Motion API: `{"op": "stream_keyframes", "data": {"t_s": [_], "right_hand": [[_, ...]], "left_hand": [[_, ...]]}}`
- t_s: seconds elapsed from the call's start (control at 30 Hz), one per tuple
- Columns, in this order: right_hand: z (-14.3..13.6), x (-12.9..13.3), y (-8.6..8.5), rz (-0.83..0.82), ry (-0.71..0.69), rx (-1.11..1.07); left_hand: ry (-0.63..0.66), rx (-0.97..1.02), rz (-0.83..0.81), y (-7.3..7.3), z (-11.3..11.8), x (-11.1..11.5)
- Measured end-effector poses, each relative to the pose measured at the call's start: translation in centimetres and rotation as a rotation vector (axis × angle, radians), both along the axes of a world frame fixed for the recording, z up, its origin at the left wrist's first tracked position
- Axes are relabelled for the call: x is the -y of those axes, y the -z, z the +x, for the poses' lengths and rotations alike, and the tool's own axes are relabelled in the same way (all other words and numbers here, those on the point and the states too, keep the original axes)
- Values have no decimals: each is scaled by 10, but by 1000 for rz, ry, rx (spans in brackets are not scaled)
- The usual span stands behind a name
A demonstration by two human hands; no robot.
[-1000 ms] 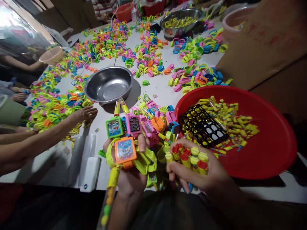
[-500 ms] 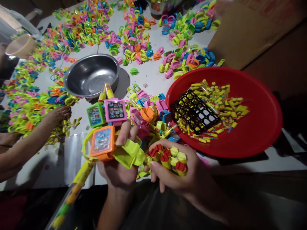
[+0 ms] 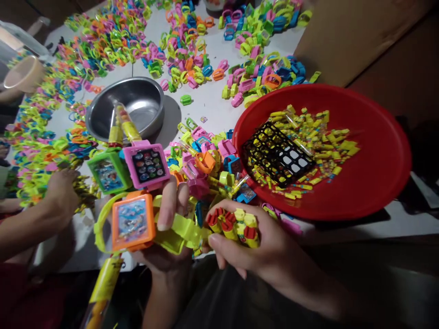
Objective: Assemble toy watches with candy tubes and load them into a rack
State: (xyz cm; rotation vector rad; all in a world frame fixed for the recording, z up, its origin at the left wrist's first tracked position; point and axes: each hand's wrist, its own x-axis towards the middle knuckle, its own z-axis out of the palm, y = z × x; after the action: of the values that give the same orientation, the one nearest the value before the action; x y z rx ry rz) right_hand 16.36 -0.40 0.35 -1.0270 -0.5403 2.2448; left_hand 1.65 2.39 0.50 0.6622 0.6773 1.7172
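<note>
My left hand (image 3: 164, 260) is closed around several plastic toy watches. Among them are an orange watch (image 3: 133, 221), a pink watch (image 3: 147, 165), a green watch (image 3: 109, 172) and a yellow-green one (image 3: 178, 230). Clear tubes of round coloured candies with yellow labels, such as the candy tube (image 3: 104, 281), stick out from these watches. Close beside it, my right hand (image 3: 267, 256) grips a bundle of candy tubes (image 3: 235, 226), their red and yellow ends facing up. Behind both hands lies a pile of toy watches (image 3: 206, 162) with some tubes among them.
A red basin (image 3: 373, 155) at the right holds many small yellow tubes and a black plastic grid (image 3: 277, 155). A steel bowl (image 3: 98, 112) stands behind my left hand. Heaps of coloured watches (image 3: 103, 41) cover the table. Another person's hand (image 3: 63, 189) works at the left; a cardboard box (image 3: 343, 36) stands back right.
My left hand's watches have shifted left and appear larger, nearer the camera. My right hand has moved slightly left with its bundle. The other person's hand at the left has moved lower and leftward.
</note>
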Motion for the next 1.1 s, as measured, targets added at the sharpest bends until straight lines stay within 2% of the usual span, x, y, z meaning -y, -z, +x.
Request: {"op": "stream_keyframes", "data": {"t_s": [0.1,0.2,0.3,0.43,0.53,0.63,0.83,0.93,1.1], "right_hand": [[3,-3,-4,-58,-60,-89],[6,-5,-3,-83,-95,-82],[7,-3,-1,37,-71,-9],[5,3,0,252,-10,159],[4,7,0,296,-28,178],[1,9,3,320,-7,185],[-4,14,6,397,69,364],[-4,15,4,380,100,343],[-4,13,2,315,109,250]], "left_hand": [[8,6,-2,0,-2,3],[-78,26,-73,-1,0,5],[-148,31,-91,0,1,6],[-165,29,-105,1,2,5],[-148,15,-115,0,0,2],[-102,-37,-53,1,-2,-1],[-300,-78,56,15,-4,4],[-206,-165,112,23,-9,6],[-154,-241,220,27,-16,3]]}}
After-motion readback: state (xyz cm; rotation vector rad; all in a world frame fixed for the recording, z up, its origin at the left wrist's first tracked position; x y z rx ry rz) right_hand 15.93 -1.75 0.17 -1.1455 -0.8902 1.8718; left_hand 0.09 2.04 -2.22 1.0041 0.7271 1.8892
